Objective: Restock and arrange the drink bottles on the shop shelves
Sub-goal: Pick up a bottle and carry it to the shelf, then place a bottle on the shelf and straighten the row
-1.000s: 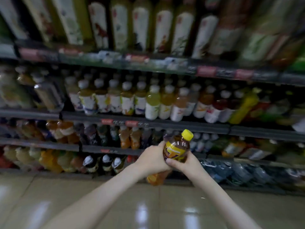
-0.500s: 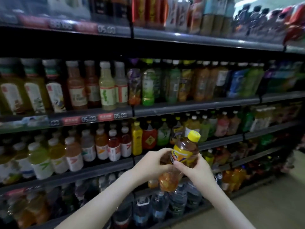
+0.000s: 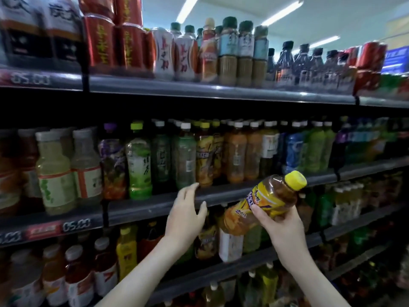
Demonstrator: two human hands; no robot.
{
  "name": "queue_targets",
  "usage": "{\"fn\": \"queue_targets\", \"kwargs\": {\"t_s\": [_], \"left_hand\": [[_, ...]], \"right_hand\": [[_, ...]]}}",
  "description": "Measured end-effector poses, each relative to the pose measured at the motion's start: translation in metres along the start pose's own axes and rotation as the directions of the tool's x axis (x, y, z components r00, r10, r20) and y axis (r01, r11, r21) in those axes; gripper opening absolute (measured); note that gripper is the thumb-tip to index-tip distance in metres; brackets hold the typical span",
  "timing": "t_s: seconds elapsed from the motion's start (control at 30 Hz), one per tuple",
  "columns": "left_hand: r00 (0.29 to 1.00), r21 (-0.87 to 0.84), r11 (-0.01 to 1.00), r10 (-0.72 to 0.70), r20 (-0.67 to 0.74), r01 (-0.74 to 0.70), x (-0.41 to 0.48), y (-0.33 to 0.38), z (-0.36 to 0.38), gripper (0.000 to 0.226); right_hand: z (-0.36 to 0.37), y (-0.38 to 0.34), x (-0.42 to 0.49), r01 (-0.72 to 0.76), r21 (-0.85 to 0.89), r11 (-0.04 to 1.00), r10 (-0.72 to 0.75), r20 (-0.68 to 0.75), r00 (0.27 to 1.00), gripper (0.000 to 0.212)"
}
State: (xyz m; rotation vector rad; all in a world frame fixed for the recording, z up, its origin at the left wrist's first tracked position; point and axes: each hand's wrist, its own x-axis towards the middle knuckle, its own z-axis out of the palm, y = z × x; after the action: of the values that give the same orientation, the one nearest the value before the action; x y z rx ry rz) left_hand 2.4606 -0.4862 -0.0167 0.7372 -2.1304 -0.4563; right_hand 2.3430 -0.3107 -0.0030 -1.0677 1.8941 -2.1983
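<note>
Straight ahead in the head view, the only 1 given, dark shop shelves stand crowded with drinks. The right hand holds a tea bottle in the air in front of the shelves, low and right of centre. Its grip is closed round the bottle's middle, thumb across the yellow label, fingers wrapped behind. The bottle is tilted: its long axis runs from the base at lower left to the yellow cap at upper right, nearer lying than upright.

The left hand holds nothing. Its grip is open, fingers nearly straight and spread, reaching up to the front edge of the middle shelf. Whether the fingertips touch that edge is unclear.

On that shelf, up and to the left of the held bottle, stand upright yellow-labelled bottles, just above the left fingertips. The left hand is the nearer of the 2 to them. The held bottle probably belongs there, so it would need to travel up and leftward and turn cap-up before standing. Blur softens the label print, so the match is likely, not certain.
</note>
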Motion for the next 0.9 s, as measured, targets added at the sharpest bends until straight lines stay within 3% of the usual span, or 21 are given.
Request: {"fn": "queue_targets", "kwargs": {"t_s": [0.2,0.43,0.57,0.77,0.9], "left_hand": [[0.969,0.154,0.984,-0.049,-0.243,0.088,0.073,0.001,0.021,0.071],[0.953,0.169,0.967,-0.143,-0.269,0.192,0.108,-0.002,0.043,0.090],[0.943,0.264,0.943,-0.115,-0.311,0.202,0.112,-0.013,0.052,0.096],[0.921,0.274,0.932,-0.127,-0.369,0.238,0.113,-0.013,0.060,0.096],[0.922,0.304,0.919,-0.131,-0.363,0.250,0.113,-0.012,0.058,0.099]], "right_hand": [[0.013,0.017,0.081,0.137,0.093,0.986,-0.137,-0.013,0.991,0.063],[0.054,0.036,0.157,0.153,0.087,0.984,-0.163,0.113,0.980,0.062],[0.069,0.044,0.187,0.134,-0.024,0.991,-0.126,0.215,0.968,0.062],[0.096,0.051,0.210,0.166,-0.237,0.957,-0.103,0.257,0.961,0.069],[0.106,0.064,0.205,0.234,-0.344,0.909,-0.127,0.306,0.944,0.089]]}}
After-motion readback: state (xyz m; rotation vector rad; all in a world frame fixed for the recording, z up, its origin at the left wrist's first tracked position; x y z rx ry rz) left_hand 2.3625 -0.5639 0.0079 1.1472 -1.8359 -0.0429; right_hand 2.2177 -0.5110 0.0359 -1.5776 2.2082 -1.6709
